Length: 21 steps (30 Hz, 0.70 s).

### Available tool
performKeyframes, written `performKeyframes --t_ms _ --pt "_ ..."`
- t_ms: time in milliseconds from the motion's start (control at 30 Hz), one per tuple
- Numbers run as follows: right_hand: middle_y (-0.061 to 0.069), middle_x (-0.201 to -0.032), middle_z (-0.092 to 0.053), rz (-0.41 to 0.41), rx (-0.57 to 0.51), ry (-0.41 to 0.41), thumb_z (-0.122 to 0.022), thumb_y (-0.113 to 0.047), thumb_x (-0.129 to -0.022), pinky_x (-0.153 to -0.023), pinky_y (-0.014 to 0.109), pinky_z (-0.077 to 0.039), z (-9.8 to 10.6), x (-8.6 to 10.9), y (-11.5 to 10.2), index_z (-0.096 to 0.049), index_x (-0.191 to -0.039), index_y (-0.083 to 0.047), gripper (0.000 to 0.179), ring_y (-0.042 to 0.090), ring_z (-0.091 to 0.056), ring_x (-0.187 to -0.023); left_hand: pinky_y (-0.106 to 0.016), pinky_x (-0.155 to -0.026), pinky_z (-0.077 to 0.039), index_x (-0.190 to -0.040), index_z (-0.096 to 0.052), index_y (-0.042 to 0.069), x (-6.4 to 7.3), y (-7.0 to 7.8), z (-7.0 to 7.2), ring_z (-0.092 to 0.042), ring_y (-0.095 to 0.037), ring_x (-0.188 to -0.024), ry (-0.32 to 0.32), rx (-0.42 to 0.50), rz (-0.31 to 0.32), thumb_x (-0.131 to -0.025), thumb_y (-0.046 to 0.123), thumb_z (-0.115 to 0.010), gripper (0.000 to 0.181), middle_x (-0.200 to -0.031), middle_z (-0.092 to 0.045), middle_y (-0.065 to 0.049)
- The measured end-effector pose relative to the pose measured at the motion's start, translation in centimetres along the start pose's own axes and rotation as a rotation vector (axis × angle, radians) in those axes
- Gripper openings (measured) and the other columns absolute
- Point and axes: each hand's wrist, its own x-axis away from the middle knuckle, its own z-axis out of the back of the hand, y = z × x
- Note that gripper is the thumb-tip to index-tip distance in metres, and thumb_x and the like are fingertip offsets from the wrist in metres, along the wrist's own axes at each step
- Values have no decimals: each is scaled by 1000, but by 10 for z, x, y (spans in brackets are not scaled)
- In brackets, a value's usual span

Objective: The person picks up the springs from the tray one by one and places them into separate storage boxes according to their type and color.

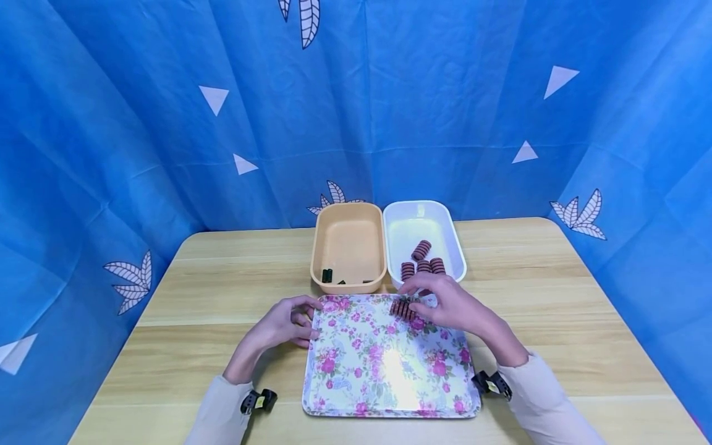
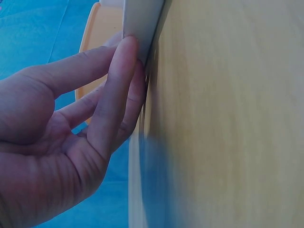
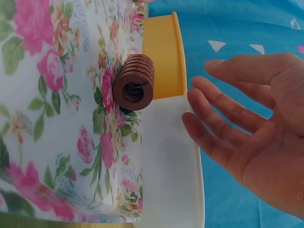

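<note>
A brown coil spring (image 1: 403, 309) lies on its side near the back edge of a white tray with pink flowers (image 1: 356, 371). In the right wrist view, the spring's open end (image 3: 134, 92) faces the camera. My right hand (image 1: 445, 303) hovers over the tray's back edge, its fingers spread and apart from the spring. At the tray's back left corner, my left hand (image 1: 289, 321) holds the rim. The left wrist view shows that hand's fingers (image 2: 124, 61) against the tray's outer wall (image 2: 140, 21), with one finger partly hidden behind it.
Behind the tray stands a white bin (image 1: 457, 247) with several brown springs (image 1: 421, 250). Beside it on the left, a light orange bin (image 1: 319, 238) holds a few small dark pieces (image 1: 327, 275). A blue curtain (image 1: 367, 111) hangs behind the wooden table (image 1: 233, 259).
</note>
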Motion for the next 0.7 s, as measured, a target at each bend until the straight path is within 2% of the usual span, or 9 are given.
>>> performKeyframes --t_ms 233,500,700 --pt "7 -115 -72 2 19 -66 -68 11 -84 -93 48 -61 -1 1 1 -71 -119 -5 38 27 -68 -107 -47 -69 -67 -134 -56 -8 1 2 0 -66 -23 -75 0 14 10 -85 -11 -76 53 -106 -51 -23" --pt "8 -132 -66 -57 41 -156 -73 11 -82 -110 50 -51 -5 2 -1 -69 -127 -10 50 31 -58 -128 -46 -69 -67 -134 -57 -8 1 2 0 -64 -22 -76 9 7 14 -84 -11 -77 54 -107 -51 -24" --pt "9 -136 -64 -71 58 -223 -72 16 -81 -111 47 -51 -8 0 -2 -66 -132 -6 56 31 -57 -130 -45 -67 -67 -133 -57 -8 0 2 0 -65 -22 -74 1 1 1 -84 -11 -77 53 -105 -52 -24"
